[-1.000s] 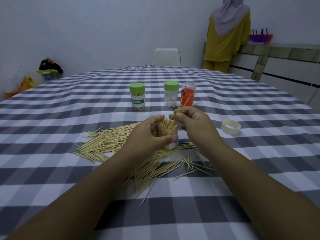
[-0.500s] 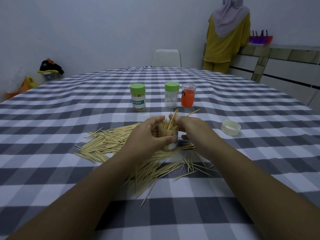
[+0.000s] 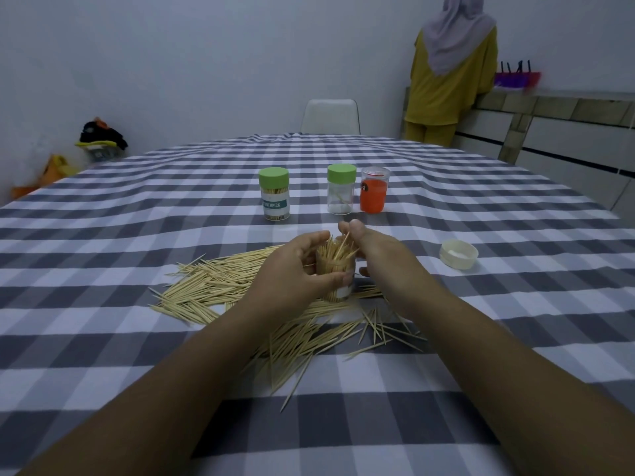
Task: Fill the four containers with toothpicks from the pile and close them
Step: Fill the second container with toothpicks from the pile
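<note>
My left hand [image 3: 292, 269] grips an open clear container [image 3: 336, 280] packed with upright toothpicks, standing amid the toothpick pile [image 3: 240, 297]. My right hand [image 3: 378, 259] is at the container's rim, its fingers pinching a few toothpicks that stick out of the top. Farther back stand a green-lidded container [image 3: 275, 194] full of toothpicks with a label, a green-lidded clear container [image 3: 341, 188] that is almost empty, and an orange-labelled container [image 3: 374, 194] with no lid on it. A loose pale lid [image 3: 458, 254] lies to the right.
A grey and white checked cloth [image 3: 481, 207] covers the table. A white chair [image 3: 330, 116] stands at the far end. A person in yellow [image 3: 450, 73] stands by a counter at the back right. Bags lie on the floor [image 3: 99, 139] at the left.
My right hand has come down from above the container, lowering the pinched toothpicks into its top. My left hand has kept its hold on the container.
</note>
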The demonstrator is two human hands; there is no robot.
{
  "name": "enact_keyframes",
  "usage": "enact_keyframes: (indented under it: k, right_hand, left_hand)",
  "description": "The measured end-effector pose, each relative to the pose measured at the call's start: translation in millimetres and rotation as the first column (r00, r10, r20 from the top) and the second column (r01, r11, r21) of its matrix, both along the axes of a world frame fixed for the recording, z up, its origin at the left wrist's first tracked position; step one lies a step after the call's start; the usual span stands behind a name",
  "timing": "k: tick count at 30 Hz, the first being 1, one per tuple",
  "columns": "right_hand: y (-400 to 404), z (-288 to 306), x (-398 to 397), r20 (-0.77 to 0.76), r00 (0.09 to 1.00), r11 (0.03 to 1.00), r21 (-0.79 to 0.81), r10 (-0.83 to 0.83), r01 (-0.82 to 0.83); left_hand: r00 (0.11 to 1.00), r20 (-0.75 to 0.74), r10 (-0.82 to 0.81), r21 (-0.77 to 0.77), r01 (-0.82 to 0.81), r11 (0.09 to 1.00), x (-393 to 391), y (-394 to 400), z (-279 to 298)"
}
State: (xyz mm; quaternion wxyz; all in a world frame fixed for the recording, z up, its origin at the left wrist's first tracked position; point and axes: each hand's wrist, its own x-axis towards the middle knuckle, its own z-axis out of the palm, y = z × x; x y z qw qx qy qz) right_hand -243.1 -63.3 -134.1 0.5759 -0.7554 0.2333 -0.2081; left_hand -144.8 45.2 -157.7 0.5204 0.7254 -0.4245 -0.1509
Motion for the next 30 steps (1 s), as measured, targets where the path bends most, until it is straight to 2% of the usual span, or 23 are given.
enact_keyframes:
  k: [5,13,18,20,25,28,30]
  right_hand:
    - [2,-3,0,0.031,0.999,0.995,-0.099,0.018,-0.015]
    - [8,-2,-3,0.297,0.950,0.981,-0.192,0.094,-0.037]
    - [2,-10,5,0.173,0.980,0.924,-0.351,-0.097,0.154]
    - [2,-10,6,0.095,0.992,0.936,-0.336,-0.078,0.106]
    - [12,-3,-1,0.009,0.994,0.974,-0.201,0.112,-0.108]
    - [3,9,-9,-0.003,0.997,0.979,-0.188,0.078,-0.077]
    - [-10,15,-14,-0.081,0.996,0.965,-0.254,0.046,-0.065]
  left_hand:
    - [1.000,0.022,0.003,0.007,-0.003,1.000,0,0,-1]
    - [0.999,0.034,-0.005,-0.004,0.005,1.000,0,1,1]
    - [0.999,0.047,0.009,0.005,-0.009,1.000,1,0,0]
    - [0.998,0.057,0.010,0.005,-0.010,1.000,1,0,1]
    - [0.998,0.051,0.028,-0.013,-0.027,1.000,2,2,3]
    - [0.999,0.010,0.045,-0.003,-0.045,0.999,5,3,2]
    - [0.998,-0.039,0.048,-0.009,-0.049,0.999,7,3,2]
